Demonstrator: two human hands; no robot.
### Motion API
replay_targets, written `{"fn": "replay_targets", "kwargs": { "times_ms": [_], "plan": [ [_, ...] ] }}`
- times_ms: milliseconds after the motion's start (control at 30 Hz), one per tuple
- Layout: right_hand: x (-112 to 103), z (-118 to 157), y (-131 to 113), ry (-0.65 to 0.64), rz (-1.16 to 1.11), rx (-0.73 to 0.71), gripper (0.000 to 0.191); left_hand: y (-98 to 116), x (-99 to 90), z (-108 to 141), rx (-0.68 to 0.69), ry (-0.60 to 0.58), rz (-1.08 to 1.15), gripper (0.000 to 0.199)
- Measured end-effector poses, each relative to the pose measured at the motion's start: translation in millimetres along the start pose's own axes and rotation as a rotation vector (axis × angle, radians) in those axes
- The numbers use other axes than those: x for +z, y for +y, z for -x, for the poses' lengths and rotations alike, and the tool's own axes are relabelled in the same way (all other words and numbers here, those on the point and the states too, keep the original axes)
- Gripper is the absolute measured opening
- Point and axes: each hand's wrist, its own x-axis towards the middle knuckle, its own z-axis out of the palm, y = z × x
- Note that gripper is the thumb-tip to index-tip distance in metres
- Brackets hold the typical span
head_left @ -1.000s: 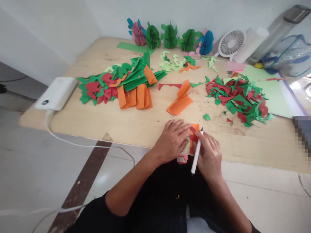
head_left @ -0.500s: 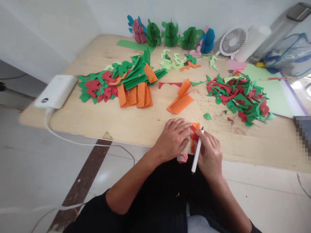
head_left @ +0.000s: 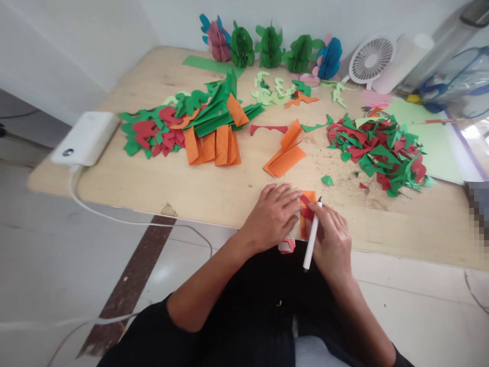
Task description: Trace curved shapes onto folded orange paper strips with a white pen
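At the front edge of the table, an orange paper piece lies beneath a red paper cutout. My left hand rests on the tabletop, fingers laid out and slightly bent, its fingertips touching the left side of these papers. In my right hand a white pen is held slantwise, dark tip pointing up and away from me. The right thumb and fingertips also touch the red cutout; the fingers underneath are partly hidden. Just below the table edge, a small red-and-white piece shows between my arms.
Folded orange papers lie ahead of my hands. A pile of green and red cutouts is on the left, scraps on the right. Paper figures and a white fan stand behind. A cabled white box sits at the left edge.
The view has shifted slightly. My hands, the pen and the papers keep practically the same positions relative to each other.
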Motion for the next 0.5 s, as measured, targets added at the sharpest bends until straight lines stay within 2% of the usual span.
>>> {"fn": "replay_targets", "kwargs": {
  "times_ms": [500],
  "plan": [
    [0.1,-0.7,0.0,0.003,0.001,0.000,0.030,0.2,-0.7,0.3,-0.004,-0.010,0.006,0.030]
  ]
}}
